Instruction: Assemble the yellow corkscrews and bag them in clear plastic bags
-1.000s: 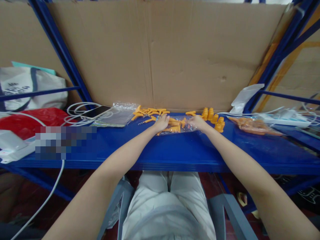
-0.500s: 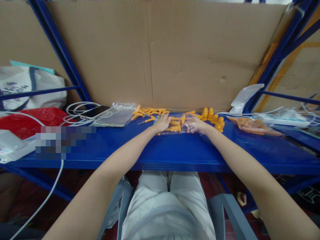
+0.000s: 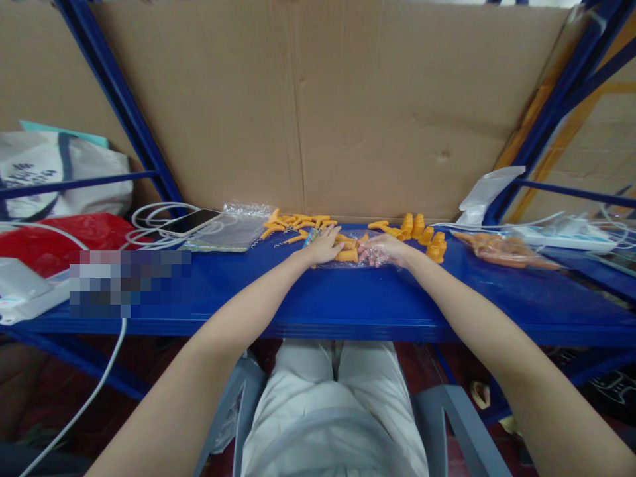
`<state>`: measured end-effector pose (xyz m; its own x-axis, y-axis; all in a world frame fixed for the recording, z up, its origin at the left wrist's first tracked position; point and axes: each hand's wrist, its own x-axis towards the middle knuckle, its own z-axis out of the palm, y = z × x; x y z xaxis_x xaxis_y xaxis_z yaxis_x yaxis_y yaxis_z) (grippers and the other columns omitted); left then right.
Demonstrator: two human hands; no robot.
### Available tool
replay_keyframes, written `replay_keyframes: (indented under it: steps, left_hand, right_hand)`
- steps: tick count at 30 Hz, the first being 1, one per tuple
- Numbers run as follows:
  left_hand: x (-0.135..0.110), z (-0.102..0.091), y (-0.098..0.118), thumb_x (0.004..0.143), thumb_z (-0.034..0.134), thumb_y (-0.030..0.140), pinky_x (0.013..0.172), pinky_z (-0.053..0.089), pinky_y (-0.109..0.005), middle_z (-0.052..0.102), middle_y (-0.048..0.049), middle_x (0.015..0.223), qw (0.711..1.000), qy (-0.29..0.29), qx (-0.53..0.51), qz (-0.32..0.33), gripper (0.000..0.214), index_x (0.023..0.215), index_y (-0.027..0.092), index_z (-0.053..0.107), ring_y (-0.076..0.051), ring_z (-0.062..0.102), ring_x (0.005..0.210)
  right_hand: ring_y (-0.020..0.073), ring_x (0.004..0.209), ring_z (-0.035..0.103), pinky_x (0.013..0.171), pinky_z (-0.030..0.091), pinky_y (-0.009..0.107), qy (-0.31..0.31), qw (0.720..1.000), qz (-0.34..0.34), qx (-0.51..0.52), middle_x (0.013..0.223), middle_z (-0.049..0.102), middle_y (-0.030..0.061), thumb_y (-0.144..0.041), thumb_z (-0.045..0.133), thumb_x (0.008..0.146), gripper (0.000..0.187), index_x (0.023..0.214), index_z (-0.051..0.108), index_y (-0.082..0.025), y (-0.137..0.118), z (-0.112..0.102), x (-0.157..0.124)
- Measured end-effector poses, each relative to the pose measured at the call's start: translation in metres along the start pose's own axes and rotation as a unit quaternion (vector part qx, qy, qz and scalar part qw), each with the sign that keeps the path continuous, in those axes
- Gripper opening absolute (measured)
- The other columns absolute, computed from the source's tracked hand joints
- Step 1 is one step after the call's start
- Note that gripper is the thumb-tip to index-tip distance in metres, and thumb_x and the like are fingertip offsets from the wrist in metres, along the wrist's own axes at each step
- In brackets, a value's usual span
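A clear plastic bag [image 3: 358,263] with orange plastic pieces [image 3: 349,254] in it lies on the blue shelf between my hands. My left hand [image 3: 325,245] rests flat on the bag's left part, fingers stretched out. At the bag's right end, my right hand [image 3: 390,248] has its fingers closed on the crinkled plastic. Several orange-handled corkscrews [image 3: 298,222] lie just beyond my left hand, their metal spirals pointing left. Several orange sleeve-like caps [image 3: 426,235] stand and lie to the right of my right hand, near an orange handle [image 3: 378,225].
A phone [image 3: 191,222] lies by coiled white cables and a flat plastic packet [image 3: 228,232] on the left. To the right are another bag of orange pieces [image 3: 507,249] and a white power strip [image 3: 566,238]. A cardboard wall [image 3: 348,112] backs the blue shelf [image 3: 318,298].
My right hand has shifted slightly left along the bag and gathered its end. The orange pieces in the bag have moved closer together. My left hand stays almost in place.
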<state>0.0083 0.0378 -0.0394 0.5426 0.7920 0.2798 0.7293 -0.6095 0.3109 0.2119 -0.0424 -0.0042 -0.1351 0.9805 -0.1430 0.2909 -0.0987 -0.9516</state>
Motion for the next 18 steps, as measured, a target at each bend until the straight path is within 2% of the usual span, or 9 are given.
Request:
replay_keyframes:
  steps: [4,7,10,15,18]
  left_hand:
    - [0.0000,-0.0030,-0.0004,0.093,0.044,0.040,0.127,0.015,-0.044,0.030,-0.0162,0.165,1.000,-0.008,-0.008,0.002,0.068,0.154,0.013,0.032,-0.027,0.024,0.154]
    - [0.0008,-0.0037,-0.0021,0.092,0.045,0.041,0.127,0.016,-0.043,0.032,-0.0157,0.164,1.000,-0.008,-0.010,0.007,0.068,0.154,0.014,0.033,-0.027,0.024,0.154]
    - [0.0019,-0.0020,-0.0049,0.092,0.046,0.041,0.126,0.018,-0.044,0.035,-0.0144,0.163,1.000,0.001,-0.009,0.018,0.068,0.153,0.016,0.034,-0.027,0.026,0.153]
    - [0.0015,-0.0013,-0.0056,0.092,0.046,0.041,0.125,0.022,-0.043,0.036,-0.0146,0.162,1.000,-0.001,-0.008,0.023,0.068,0.154,0.015,0.035,-0.027,0.028,0.153]
    - [0.0015,-0.0019,-0.0057,0.092,0.047,0.042,0.126,0.021,-0.044,0.035,-0.0161,0.162,1.000,0.002,-0.004,0.028,0.068,0.152,0.014,0.036,-0.028,0.028,0.152]
  right_hand:
    - [0.0077,0.048,0.055,0.042,0.045,0.016,-0.024,1.000,-0.008,0.009,0.072,0.073,0.0080,-0.009,0.069,0.080,0.009,0.072,0.071,-0.012,0.0011,0.0007,0.0004]
    - [0.0077,0.052,0.056,0.044,0.047,0.017,-0.022,1.000,-0.013,0.013,0.081,0.075,0.0089,-0.011,0.071,0.079,0.002,0.078,0.072,-0.013,0.0033,0.0003,0.0036]
    - [0.0081,0.054,0.057,0.046,0.048,0.017,-0.021,1.000,-0.021,0.009,0.082,0.075,0.0076,-0.014,0.072,0.080,0.004,0.083,0.074,-0.015,0.0051,-0.0003,0.0061]
    - [0.0093,0.062,0.060,0.051,0.048,0.018,-0.055,0.998,-0.031,-0.014,0.087,0.076,0.0079,-0.020,0.076,0.077,0.005,0.074,0.076,-0.016,0.0052,-0.0027,0.0056]
    - [0.0103,0.063,0.061,0.053,0.048,0.019,-0.064,0.997,-0.032,-0.024,0.078,0.074,0.0065,-0.020,0.076,0.078,0.009,0.070,0.075,-0.016,0.0040,-0.0034,0.0038]
